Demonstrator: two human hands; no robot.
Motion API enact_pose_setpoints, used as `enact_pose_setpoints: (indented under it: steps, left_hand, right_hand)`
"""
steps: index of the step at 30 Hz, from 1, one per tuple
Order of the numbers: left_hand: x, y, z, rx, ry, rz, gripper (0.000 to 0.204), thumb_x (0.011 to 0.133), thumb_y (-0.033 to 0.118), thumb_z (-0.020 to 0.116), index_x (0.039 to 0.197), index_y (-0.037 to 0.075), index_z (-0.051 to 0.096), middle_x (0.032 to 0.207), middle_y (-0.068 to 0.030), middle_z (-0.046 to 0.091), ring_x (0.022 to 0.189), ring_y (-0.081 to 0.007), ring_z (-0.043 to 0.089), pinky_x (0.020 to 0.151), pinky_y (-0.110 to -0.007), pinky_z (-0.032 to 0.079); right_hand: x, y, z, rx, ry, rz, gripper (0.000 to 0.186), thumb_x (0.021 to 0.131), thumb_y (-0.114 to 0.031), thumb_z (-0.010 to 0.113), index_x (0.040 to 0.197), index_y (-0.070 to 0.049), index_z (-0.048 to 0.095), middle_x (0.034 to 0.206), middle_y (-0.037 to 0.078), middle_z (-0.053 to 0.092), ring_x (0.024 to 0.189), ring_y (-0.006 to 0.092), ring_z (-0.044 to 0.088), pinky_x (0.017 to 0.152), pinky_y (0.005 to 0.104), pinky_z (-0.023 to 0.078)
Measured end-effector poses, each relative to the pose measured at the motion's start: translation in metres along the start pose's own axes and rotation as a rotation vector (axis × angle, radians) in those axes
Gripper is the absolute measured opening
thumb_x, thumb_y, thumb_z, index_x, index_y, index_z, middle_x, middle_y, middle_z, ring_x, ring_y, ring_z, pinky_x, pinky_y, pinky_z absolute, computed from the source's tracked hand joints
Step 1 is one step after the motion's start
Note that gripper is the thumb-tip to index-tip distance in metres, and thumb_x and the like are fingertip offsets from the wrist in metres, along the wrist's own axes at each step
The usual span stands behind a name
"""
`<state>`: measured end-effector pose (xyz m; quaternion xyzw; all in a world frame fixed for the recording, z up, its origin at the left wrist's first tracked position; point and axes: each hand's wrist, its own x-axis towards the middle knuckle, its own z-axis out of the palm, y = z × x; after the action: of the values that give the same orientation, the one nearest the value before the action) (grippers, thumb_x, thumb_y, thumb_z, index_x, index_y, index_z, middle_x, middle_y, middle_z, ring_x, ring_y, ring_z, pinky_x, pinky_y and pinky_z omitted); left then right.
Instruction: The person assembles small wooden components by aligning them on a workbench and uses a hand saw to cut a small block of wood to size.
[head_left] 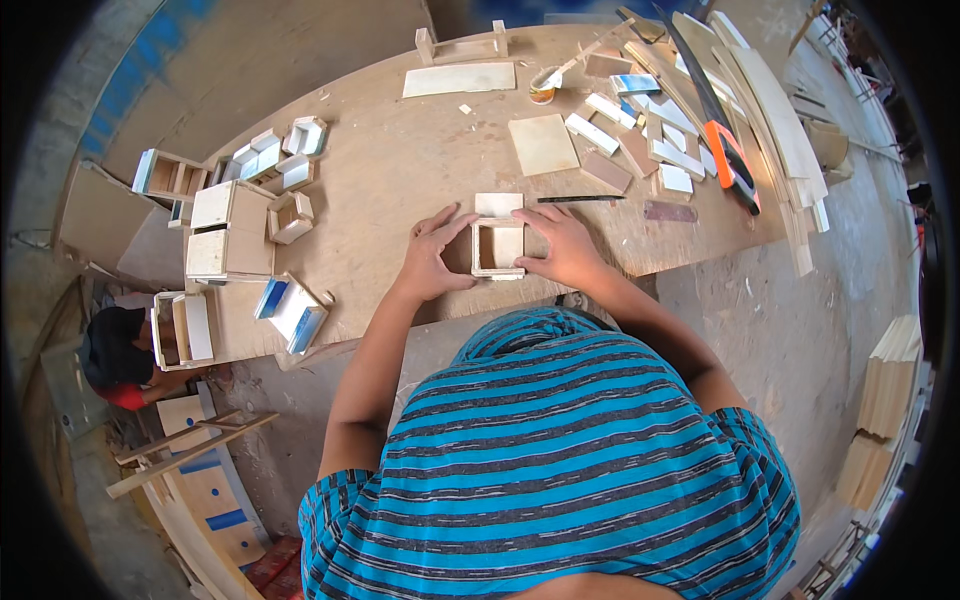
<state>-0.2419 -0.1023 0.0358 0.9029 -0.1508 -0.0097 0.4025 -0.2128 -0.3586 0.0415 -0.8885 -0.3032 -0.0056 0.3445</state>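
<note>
A small open wooden box frame point(484, 272) stands at the near edge of the workbench, directly in front of me. My left hand point(432, 258) curves round its left side, fingertips by the far corner and thumb by the near one. On the opposite side my right hand point(562, 246) grips the frame, thumb low and fingers at the far corner. A pale rectangular wood piece point(499, 204) lies against the frame's far side; whether it is joined on, I cannot tell. Just beyond my right fingers lies a thin dark blade-like strip point(580, 198).
Several wooden box assemblies point(232, 230) crowd the bench's left end. On the right lie loose offcuts point(640, 130), a square panel point(543, 145), a handsaw point(728, 150) with orange handle, and long boards point(770, 120). A small glue pot point(543, 92) stands farther back. Another person point(115, 350) is at lower left.
</note>
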Motion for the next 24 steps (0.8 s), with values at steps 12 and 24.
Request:
enact_pose_setpoints:
  steps: [12, 24]
  left_hand:
    - [0.001, 0.001, -0.002, 0.009, -0.021, -0.007, 0.094, 0.041, 0.025, 0.082, 0.131, 0.021, 0.055, 0.140, -0.0225, 0.043, 0.131, -0.0311, 0.040, 0.109, -0.044, 0.023]
    - [0.001, 0.003, -0.004, 0.015, -0.055, -0.021, 0.094, 0.042, 0.025, 0.081, 0.131, 0.020, 0.054, 0.143, -0.0207, 0.041, 0.132, -0.0349, 0.037, 0.109, -0.045, 0.023]
  right_hand:
    - [-0.001, 0.003, 0.001, 0.003, 0.008, -0.031, 0.067, 0.065, -0.028, 0.077, 0.126, -0.011, 0.053, 0.119, 0.012, 0.055, 0.110, 0.0340, 0.051, 0.094, 0.0429, 0.045]
    - [-0.001, 0.014, 0.001, 0.097, 0.031, -0.070, 0.061, 0.069, -0.017, 0.065, 0.128, -0.010, 0.051, 0.113, 0.016, 0.056, 0.104, 0.0375, 0.053, 0.089, 0.0445, 0.046]
